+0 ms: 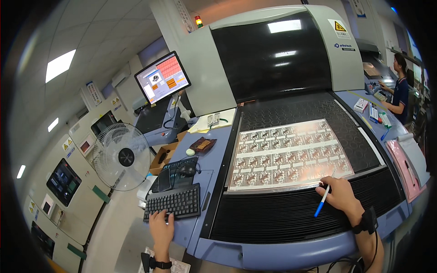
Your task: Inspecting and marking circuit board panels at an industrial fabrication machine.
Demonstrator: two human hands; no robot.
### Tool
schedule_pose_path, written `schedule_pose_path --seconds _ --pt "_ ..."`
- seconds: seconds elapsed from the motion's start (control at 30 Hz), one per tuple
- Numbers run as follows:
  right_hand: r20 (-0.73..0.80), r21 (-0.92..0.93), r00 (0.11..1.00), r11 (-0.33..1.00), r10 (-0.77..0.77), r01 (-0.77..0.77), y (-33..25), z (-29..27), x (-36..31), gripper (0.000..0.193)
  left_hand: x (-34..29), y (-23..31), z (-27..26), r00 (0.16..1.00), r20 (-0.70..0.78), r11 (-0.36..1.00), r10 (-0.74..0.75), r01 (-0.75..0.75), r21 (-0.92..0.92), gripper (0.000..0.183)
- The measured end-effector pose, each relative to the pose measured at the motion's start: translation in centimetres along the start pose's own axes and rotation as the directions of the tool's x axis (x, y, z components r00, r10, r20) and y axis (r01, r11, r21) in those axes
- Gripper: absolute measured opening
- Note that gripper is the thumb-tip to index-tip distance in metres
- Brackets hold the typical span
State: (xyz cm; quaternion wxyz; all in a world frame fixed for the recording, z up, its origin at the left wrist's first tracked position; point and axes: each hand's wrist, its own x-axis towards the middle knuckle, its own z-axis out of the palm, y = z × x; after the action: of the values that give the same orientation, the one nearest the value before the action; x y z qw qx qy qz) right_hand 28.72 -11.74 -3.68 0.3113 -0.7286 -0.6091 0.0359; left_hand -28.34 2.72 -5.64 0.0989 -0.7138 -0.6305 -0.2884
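My left hand (161, 226) rests with its fingers spread on the near left keys of a black keyboard (175, 202). In my right hand (339, 193) is a white pen (323, 201) with a blue end, gripped between the fingers. That hand is at the near edge of a large panel of printed circuit boards (291, 154), close to its right corner. The panel lies flat on the black textured bed of a big machine and carries rows of repeated copper-coloured patterns. Straps with small dark devices are on both my wrists.
Behind the bed rises the machine's dark glossy hood (273, 59). A monitor (162, 78) stands left, above a mouse (186, 169) and a dark phone-like device (165, 180). Farther left is a fan (125, 157). A pink folder (403, 170) lies at right; a co-worker (399, 93) stands beyond.
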Motion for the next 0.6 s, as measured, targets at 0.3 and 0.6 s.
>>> schedule_pose_path --seconds 0.3,0.6 --pt "0.083 0.087 0.986 0.986 -0.147 0.139 -9.4 1.6 2.5 0.03 3.1 19.7 1.1 0.804 -0.101 0.663 0.585 -0.547 -0.51 0.027" --pt "-0.108 0.225 0.951 0.925 -0.289 0.307 -9.3 7.1 1.5 0.02 1.4 25.9 6.6 0.727 -0.076 0.459 0.683 -0.507 -0.729 0.021"
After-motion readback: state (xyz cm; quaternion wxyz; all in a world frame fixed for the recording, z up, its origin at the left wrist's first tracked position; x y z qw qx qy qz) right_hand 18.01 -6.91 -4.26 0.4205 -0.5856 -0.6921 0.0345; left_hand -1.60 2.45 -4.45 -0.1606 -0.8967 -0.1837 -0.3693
